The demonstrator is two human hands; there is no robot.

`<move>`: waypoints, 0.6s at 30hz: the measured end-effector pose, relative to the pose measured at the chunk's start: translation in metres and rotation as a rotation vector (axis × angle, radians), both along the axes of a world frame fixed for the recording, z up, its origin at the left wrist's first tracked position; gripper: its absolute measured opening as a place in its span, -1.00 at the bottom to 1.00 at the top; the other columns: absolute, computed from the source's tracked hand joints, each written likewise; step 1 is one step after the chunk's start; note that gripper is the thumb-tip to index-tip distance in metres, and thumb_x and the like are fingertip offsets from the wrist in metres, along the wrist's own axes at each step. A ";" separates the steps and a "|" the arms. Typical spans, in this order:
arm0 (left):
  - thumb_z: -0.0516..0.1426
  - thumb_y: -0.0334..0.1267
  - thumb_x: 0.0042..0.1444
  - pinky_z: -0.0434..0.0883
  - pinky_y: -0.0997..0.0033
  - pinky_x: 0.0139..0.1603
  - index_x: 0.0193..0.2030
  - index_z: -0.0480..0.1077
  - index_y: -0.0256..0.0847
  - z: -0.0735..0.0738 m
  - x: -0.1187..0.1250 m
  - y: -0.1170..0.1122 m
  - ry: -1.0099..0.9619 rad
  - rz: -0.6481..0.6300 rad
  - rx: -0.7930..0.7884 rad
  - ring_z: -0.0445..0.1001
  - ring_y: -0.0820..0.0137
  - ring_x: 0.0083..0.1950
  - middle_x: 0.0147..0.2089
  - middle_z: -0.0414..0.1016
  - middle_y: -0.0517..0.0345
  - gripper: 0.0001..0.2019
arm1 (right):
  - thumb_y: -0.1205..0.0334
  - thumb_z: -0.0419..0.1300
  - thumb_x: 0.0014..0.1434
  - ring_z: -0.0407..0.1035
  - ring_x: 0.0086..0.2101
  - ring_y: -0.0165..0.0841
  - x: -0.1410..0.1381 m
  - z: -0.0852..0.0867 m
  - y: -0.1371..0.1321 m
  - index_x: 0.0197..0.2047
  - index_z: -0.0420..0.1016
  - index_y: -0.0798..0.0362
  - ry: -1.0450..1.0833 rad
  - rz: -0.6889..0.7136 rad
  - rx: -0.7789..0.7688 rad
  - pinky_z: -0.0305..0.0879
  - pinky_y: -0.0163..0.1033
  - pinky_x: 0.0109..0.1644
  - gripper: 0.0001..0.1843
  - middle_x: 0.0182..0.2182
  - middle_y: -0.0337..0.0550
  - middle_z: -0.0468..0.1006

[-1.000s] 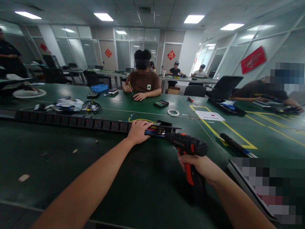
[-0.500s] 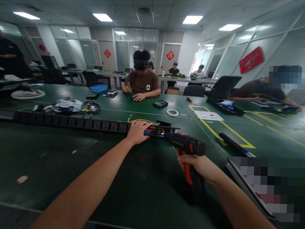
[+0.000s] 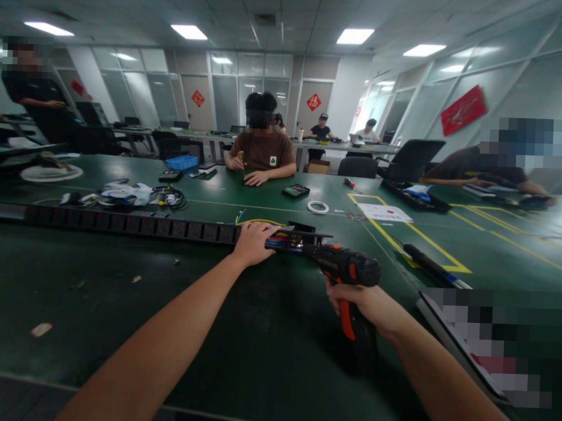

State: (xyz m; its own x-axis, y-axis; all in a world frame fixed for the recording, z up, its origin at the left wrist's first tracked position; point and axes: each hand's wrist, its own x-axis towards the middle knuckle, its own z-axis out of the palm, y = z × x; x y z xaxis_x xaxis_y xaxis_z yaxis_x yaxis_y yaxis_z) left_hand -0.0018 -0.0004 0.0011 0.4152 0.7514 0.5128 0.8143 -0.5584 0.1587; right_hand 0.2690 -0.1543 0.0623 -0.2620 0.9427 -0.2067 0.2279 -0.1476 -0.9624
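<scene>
A long black power strip (image 3: 188, 230) with a row of sockets lies across the green table. My left hand (image 3: 253, 241) is closed over it near its right end, fingers wrapped across the top. Just right of that hand the strip's housing is open, showing coloured wires (image 3: 277, 241) and a terminal block (image 3: 297, 241). My right hand (image 3: 352, 293) grips a black and orange cordless drill (image 3: 346, 265) by its handle. The drill points left, its front end at the terminal block; its tip is too small to make out.
Behind the strip lie bundled cables (image 3: 168, 196), a tape roll (image 3: 318, 207) and a paper sheet (image 3: 385, 212). To the right are a black screwdriver-like tool (image 3: 429, 265) and a flat tablet-like object (image 3: 460, 346). A co-worker (image 3: 263, 148) sits opposite; another leans over the table at right.
My hands, the drill and the power strip stay in nearly the same place. At the far left, a standing person has moved to the right.
</scene>
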 end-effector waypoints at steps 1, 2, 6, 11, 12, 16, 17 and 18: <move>0.33 -0.13 0.00 0.15 -0.03 0.26 0.29 0.37 0.06 0.000 0.000 0.000 -0.001 0.000 0.001 0.35 0.05 0.26 0.21 0.47 0.09 -0.35 | 0.17 0.30 -0.01 0.32 -0.51 -0.34 0.000 0.000 0.000 -0.45 0.47 0.06 0.005 -0.005 -0.004 0.26 -0.24 -0.34 -0.85 -0.59 -0.25 0.43; 0.33 -0.14 0.00 0.15 -0.03 0.26 0.29 0.37 0.06 0.000 0.000 0.000 -0.001 0.001 0.004 0.35 0.05 0.26 0.21 0.47 0.09 -0.35 | 0.17 0.30 -0.01 0.32 -0.51 -0.34 0.000 0.000 0.000 -0.44 0.47 0.06 0.008 -0.009 -0.006 0.25 -0.24 -0.35 -0.86 -0.59 -0.25 0.43; 0.33 -0.12 0.00 0.15 -0.03 0.27 0.29 0.37 0.05 -0.001 0.001 0.000 -0.004 -0.001 0.015 0.35 0.06 0.26 0.21 0.47 0.09 -0.34 | 0.18 0.29 -0.01 0.31 -0.52 -0.35 0.000 -0.001 0.000 -0.41 0.49 0.06 0.015 -0.011 -0.016 0.23 -0.26 -0.38 -0.87 -0.59 -0.26 0.43; 0.32 -0.12 0.01 0.15 -0.03 0.25 0.29 0.37 0.04 -0.001 0.001 -0.001 0.001 0.000 0.018 0.36 0.06 0.25 0.21 0.48 0.10 -0.35 | 0.20 0.28 0.00 0.31 -0.51 -0.36 0.000 -0.002 0.000 -0.35 0.52 0.06 0.007 -0.020 -0.017 0.22 -0.27 -0.38 -0.87 -0.58 -0.27 0.44; 0.32 -0.11 0.01 0.15 -0.03 0.25 0.29 0.37 0.04 -0.001 0.001 -0.001 0.002 0.001 0.018 0.36 0.06 0.25 0.21 0.48 0.10 -0.36 | 0.21 0.28 0.00 0.31 -0.51 -0.36 0.000 -0.003 0.000 -0.35 0.52 0.07 0.008 -0.019 -0.017 0.22 -0.27 -0.38 -0.87 -0.58 -0.27 0.44; 0.32 -0.11 0.01 0.16 -0.03 0.24 0.28 0.38 0.04 0.000 0.000 -0.001 0.003 0.008 0.020 0.37 0.06 0.24 0.21 0.49 0.09 -0.36 | 0.21 0.29 0.00 0.31 -0.51 -0.35 0.000 -0.002 0.000 -0.38 0.51 0.07 0.015 -0.014 -0.017 0.22 -0.26 -0.39 -0.88 -0.58 -0.26 0.43; 0.32 -0.11 0.01 0.16 -0.03 0.24 0.28 0.38 0.04 0.000 0.000 0.000 0.003 0.008 0.022 0.37 0.06 0.25 0.21 0.49 0.09 -0.37 | 0.21 0.29 0.00 0.31 -0.51 -0.35 0.000 -0.001 -0.001 -0.39 0.51 0.07 0.016 -0.012 -0.018 0.22 -0.26 -0.39 -0.88 -0.58 -0.25 0.43; 0.32 -0.11 0.01 0.17 -0.03 0.24 0.28 0.38 0.04 0.000 0.000 0.000 0.002 0.007 0.022 0.37 0.06 0.25 0.21 0.49 0.09 -0.37 | 0.21 0.29 0.00 0.32 -0.50 -0.34 0.000 -0.001 -0.001 -0.39 0.51 0.06 0.017 -0.011 -0.016 0.22 -0.26 -0.38 -0.89 -0.58 -0.25 0.43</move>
